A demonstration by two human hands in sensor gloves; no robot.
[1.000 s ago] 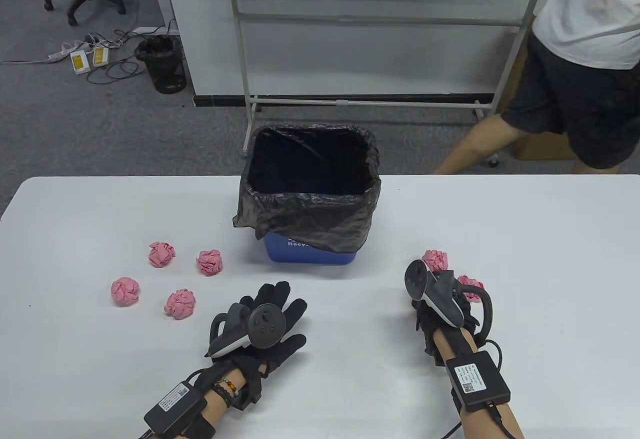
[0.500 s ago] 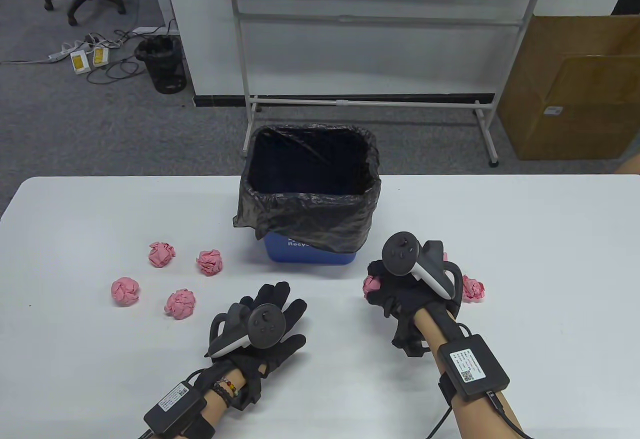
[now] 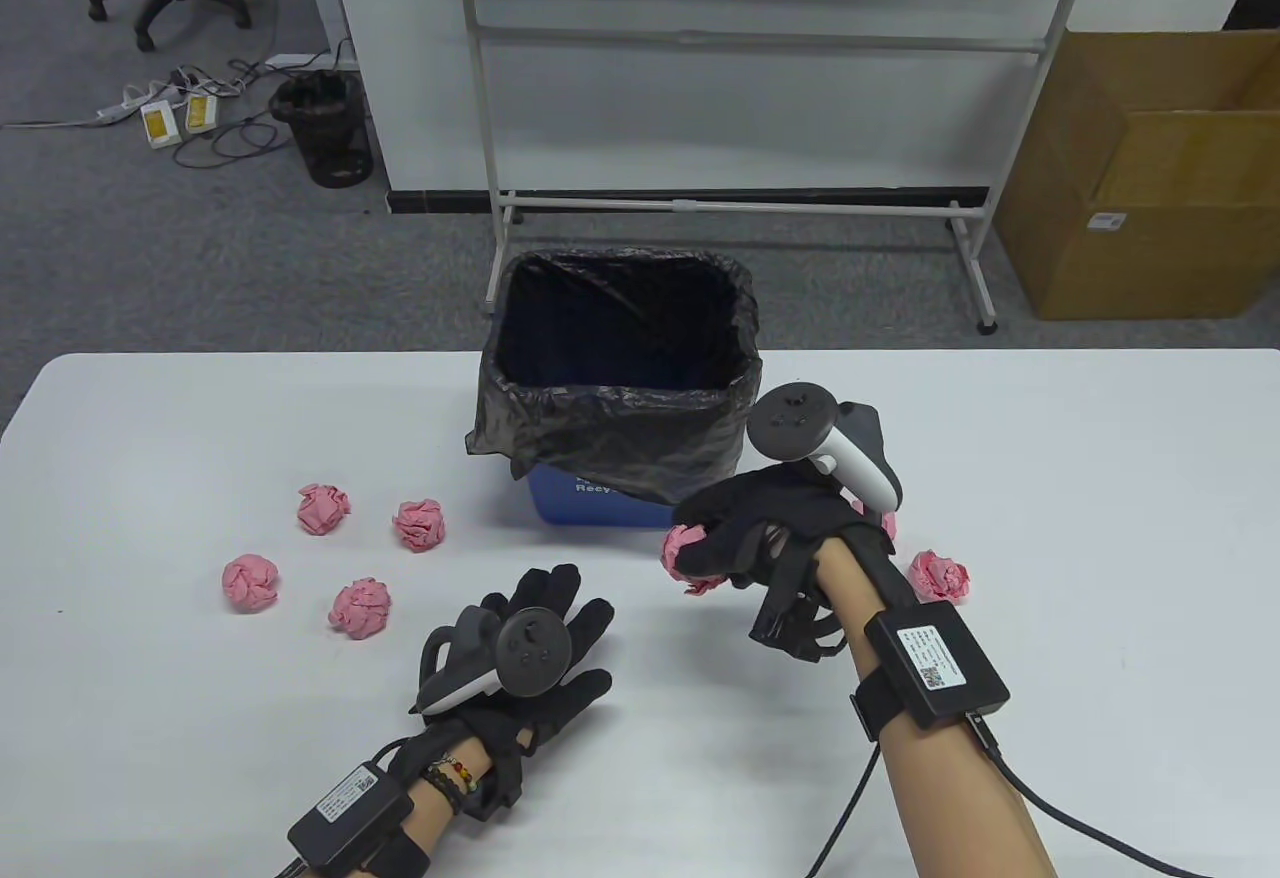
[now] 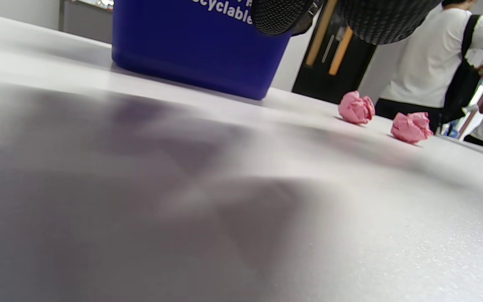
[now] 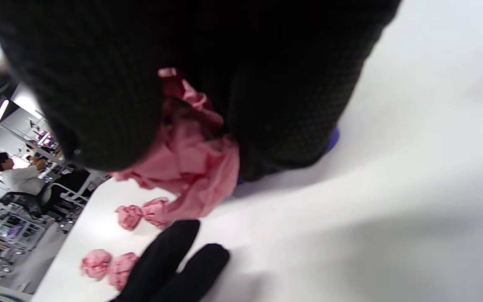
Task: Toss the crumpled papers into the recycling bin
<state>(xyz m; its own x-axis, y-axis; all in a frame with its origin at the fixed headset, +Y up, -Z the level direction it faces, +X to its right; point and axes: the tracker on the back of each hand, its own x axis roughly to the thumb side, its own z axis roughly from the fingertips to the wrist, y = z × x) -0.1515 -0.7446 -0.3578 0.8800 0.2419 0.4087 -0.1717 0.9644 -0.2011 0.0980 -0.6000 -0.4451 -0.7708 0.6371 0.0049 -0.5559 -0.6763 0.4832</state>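
my right hand point(image 3: 770, 528) grips a crumpled pink paper ball point(image 3: 684, 548); left hand point(image 3: 540, 638) lies flat, fingers spread. i'd lift above the black-lined blue recycling bin point(image 3: 620, 398) rim, then release.

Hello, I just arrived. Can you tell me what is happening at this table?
A person in sensor gloves is clearing pink paper balls into the blue recycling bin. The right hand holds one crumpled paper in the air beside the bin, not yet over its opening. The left hand rests flat on the table, holding nothing. Four balls lie left of the bin, and two more lie on the right, one in plain view.
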